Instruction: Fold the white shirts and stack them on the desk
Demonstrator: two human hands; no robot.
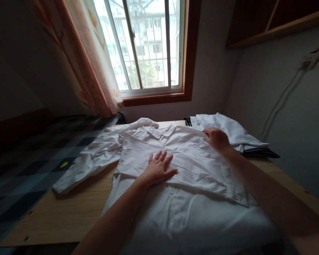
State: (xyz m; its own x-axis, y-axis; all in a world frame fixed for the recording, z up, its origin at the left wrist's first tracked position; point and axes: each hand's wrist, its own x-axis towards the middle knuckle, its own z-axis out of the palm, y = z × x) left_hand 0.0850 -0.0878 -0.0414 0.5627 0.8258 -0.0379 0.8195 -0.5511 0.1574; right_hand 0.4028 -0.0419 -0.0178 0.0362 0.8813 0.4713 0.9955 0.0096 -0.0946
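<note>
A white button-up shirt (191, 216) lies front up on a wooden board, its collar (162, 131) toward the window. One long sleeve (93, 159) stretches out to the left; another lies across the front, with its buttoned cuff (236, 197) at the lower right. My left hand (159, 168) rests flat on the chest of the shirt, fingers spread. At the right shoulder edge, my right hand (216, 139) has its fingers closed on the fabric. The shirt's near hem blurs into the bottom of the view.
Behind my right hand sits a pile of folded white clothes (223, 124) with dark, striped fabric under it. The wooden board (69, 209) shows at the left, beside a checked bedspread (18, 177). A window (149, 46), curtain (87, 60) and hanging cord (279, 102) are beyond.
</note>
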